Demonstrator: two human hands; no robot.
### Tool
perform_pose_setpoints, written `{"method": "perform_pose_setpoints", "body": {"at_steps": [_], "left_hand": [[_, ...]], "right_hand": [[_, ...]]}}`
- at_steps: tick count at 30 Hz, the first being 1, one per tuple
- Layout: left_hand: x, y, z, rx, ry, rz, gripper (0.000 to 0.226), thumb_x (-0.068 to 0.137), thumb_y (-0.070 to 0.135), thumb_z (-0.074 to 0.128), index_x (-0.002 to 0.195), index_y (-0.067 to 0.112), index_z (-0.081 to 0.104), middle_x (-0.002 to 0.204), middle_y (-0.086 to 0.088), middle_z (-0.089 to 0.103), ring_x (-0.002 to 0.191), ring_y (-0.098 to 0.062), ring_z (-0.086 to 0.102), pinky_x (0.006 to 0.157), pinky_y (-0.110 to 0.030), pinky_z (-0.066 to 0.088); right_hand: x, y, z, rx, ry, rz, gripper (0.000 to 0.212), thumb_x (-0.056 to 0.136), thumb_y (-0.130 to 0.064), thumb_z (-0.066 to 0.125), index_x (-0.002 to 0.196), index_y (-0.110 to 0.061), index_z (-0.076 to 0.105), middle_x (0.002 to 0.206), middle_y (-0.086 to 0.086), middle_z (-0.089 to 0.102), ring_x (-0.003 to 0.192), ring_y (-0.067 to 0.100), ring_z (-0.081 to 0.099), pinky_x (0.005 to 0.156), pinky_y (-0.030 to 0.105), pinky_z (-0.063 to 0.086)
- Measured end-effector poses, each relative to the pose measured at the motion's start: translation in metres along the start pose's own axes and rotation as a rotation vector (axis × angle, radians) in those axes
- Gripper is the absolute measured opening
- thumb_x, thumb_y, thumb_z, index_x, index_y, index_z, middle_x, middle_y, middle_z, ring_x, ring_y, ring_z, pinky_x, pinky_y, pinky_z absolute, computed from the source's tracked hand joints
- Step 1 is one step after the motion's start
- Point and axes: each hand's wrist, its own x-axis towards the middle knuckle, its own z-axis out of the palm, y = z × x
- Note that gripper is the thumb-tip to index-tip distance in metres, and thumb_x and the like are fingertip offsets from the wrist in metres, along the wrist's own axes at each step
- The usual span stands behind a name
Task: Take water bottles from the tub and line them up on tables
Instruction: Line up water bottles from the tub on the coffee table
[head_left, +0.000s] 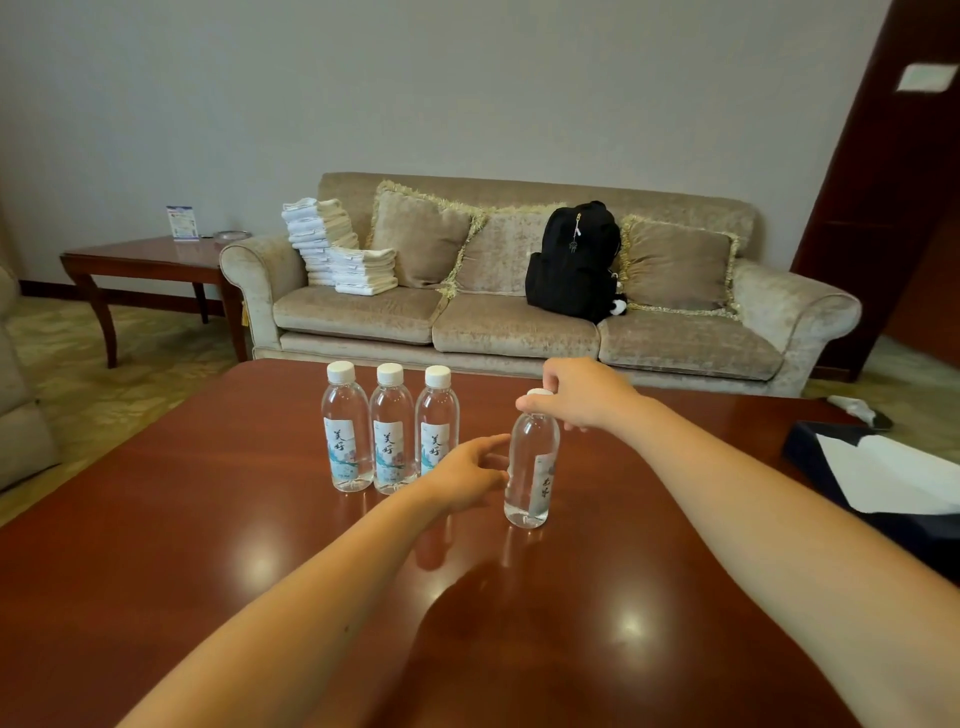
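Note:
Three clear water bottles with white caps stand upright in a tight row (390, 431) on the polished brown table (208, 519). A fourth water bottle (531, 473) stands a little nearer and to the right of the row, its label turned to the right. My right hand (582, 395) grips this bottle from above, fingers closed around its white cap. My left hand (467, 473) reaches in from the left with fingers spread, the fingertips at the side of the fourth bottle's body. No tub shows in this view.
A dark blue box with white paper (883, 478) lies on the table's right edge. Behind the table stands a beige sofa (519, 322) with stacked towels (337, 249) and a black backpack (574, 260). A small wooden side table (140, 260) stands at the left.

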Motion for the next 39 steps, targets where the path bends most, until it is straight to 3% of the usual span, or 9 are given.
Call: {"method": "perform_pose_setpoints", "body": {"at_steps": [4, 7, 11, 14, 17, 19, 23, 27, 39], "left_hand": [[-0.001, -0.001, 0.006, -0.061, 0.001, -0.001, 0.064, 0.095, 0.0, 0.052, 0.151, 0.024, 0.031, 0.115, 0.01, 0.057, 0.106, -0.013, 0.06, 0.077, -0.022, 0.055], [-0.002, -0.001, 0.011, -0.094, -0.024, 0.014, 0.067, 0.095, -0.003, 0.052, 0.152, 0.024, 0.028, 0.107, 0.019, 0.053, 0.098, -0.005, 0.058, 0.072, -0.018, 0.055], [0.001, -0.001, 0.014, -0.095, -0.014, 0.013, 0.068, 0.095, -0.002, 0.052, 0.153, 0.023, 0.026, 0.128, 0.007, 0.053, 0.102, -0.008, 0.058, 0.07, -0.018, 0.056], [0.003, -0.003, 0.014, -0.079, 0.003, -0.01, 0.064, 0.095, -0.001, 0.052, 0.151, 0.022, 0.031, 0.126, 0.002, 0.054, 0.105, -0.013, 0.059, 0.068, -0.019, 0.056], [0.004, -0.008, 0.014, -0.063, 0.011, -0.04, 0.061, 0.095, -0.001, 0.051, 0.149, 0.021, 0.035, 0.128, -0.003, 0.057, 0.109, -0.018, 0.062, 0.078, -0.026, 0.058], [0.004, -0.011, 0.013, -0.068, 0.012, -0.054, 0.061, 0.095, -0.001, 0.051, 0.149, 0.022, 0.034, 0.129, -0.005, 0.057, 0.112, -0.02, 0.061, 0.085, -0.032, 0.057], [0.004, -0.016, 0.008, -0.1, 0.032, -0.065, 0.065, 0.095, -0.003, 0.05, 0.152, 0.019, 0.028, 0.135, -0.008, 0.054, 0.116, -0.023, 0.06, 0.076, -0.026, 0.056], [0.005, -0.023, -0.003, -0.096, 0.072, -0.069, 0.064, 0.095, -0.001, 0.051, 0.151, 0.022, 0.03, 0.134, -0.003, 0.055, 0.117, -0.021, 0.059, 0.075, -0.023, 0.056], [0.008, -0.04, -0.014, -0.129, 0.109, -0.083, 0.061, 0.096, 0.004, 0.054, 0.151, 0.019, 0.032, 0.146, -0.002, 0.046, 0.118, -0.016, 0.054, 0.095, -0.033, 0.053]], "right_hand": [[0.001, -0.003, 0.005, -0.092, 0.018, 0.029, 0.049, 0.093, -0.065, 0.045, 0.074, -0.019, 0.042, 0.067, -0.003, 0.052, 0.062, 0.017, 0.05, 0.058, 0.033, 0.037], [0.0, -0.003, 0.007, -0.145, 0.021, 0.075, 0.054, 0.092, -0.07, 0.038, 0.072, -0.021, 0.046, 0.072, -0.002, 0.057, 0.068, 0.018, 0.055, 0.057, 0.032, 0.04], [-0.004, 0.002, 0.007, 0.124, -0.007, 0.114, 0.044, 0.088, -0.061, 0.054, 0.089, -0.017, 0.059, 0.08, 0.002, 0.071, 0.067, 0.02, 0.069, 0.066, 0.037, 0.061], [-0.003, 0.004, 0.008, 0.23, -0.063, 0.089, 0.029, 0.082, -0.042, 0.07, 0.101, -0.021, 0.064, 0.089, -0.002, 0.069, 0.077, 0.019, 0.072, 0.065, 0.041, 0.063], [-0.001, 0.003, 0.009, 0.267, -0.076, 0.068, 0.026, 0.081, -0.028, 0.076, 0.103, -0.016, 0.069, 0.093, 0.004, 0.072, 0.078, 0.023, 0.073, 0.067, 0.044, 0.063], [0.001, 0.001, 0.012, 0.284, -0.045, 0.056, 0.023, 0.082, -0.027, 0.076, 0.101, -0.014, 0.071, 0.092, 0.007, 0.074, 0.075, 0.028, 0.073, 0.07, 0.047, 0.062], [0.009, -0.006, 0.02, 0.265, 0.005, 0.02, 0.021, 0.082, -0.029, 0.075, 0.096, -0.013, 0.071, 0.086, 0.011, 0.075, 0.07, 0.032, 0.073, 0.069, 0.045, 0.061], [0.021, -0.017, 0.026, 0.277, 0.034, 0.001, 0.02, 0.082, -0.029, 0.075, 0.094, -0.014, 0.072, 0.084, 0.009, 0.074, 0.061, 0.024, 0.065, 0.064, 0.037, 0.056], [0.051, -0.042, 0.035, 0.269, 0.051, -0.008, 0.025, 0.083, -0.031, 0.076, 0.096, -0.01, 0.071, 0.087, 0.009, 0.072, 0.077, 0.029, 0.07, 0.074, 0.046, 0.06]]}}
